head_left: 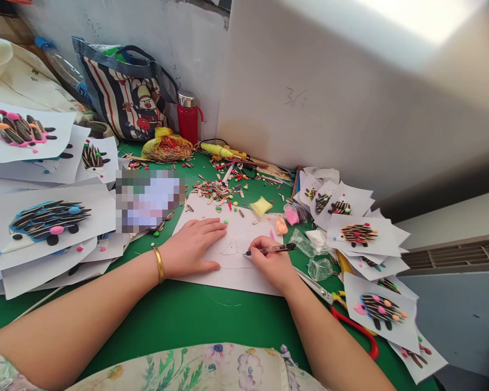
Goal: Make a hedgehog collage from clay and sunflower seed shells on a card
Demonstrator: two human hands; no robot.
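Note:
A white sheet of paper point(224, 279) lies on the green table in front of me, with a thin hedgehog outline point(231, 247) drawn on it. My left hand point(195, 244) rests flat on the sheet's left side, fingers stretched out and thumb apart. In my right hand point(272, 263) a black pen point(283, 247) is gripped, its tip close to the drawn line. Sunflower seeds point(212, 190) and small coloured clay balls cover the sheet's far edge. Lumps of yellow clay point(261, 206), pink clay point(292, 215) and orange clay point(281, 225) sit beyond my right hand.
Scissors point(354, 324) with red handles lie by my right forearm. Stacked hedgehog pictures flank me, left point(101, 203) and right point(350, 231). At the back stand a striped bag point(118, 92), a red flask point(188, 122) and a glue gun point(236, 155). A blurred-out rectangle point(150, 201) is left of the sheet.

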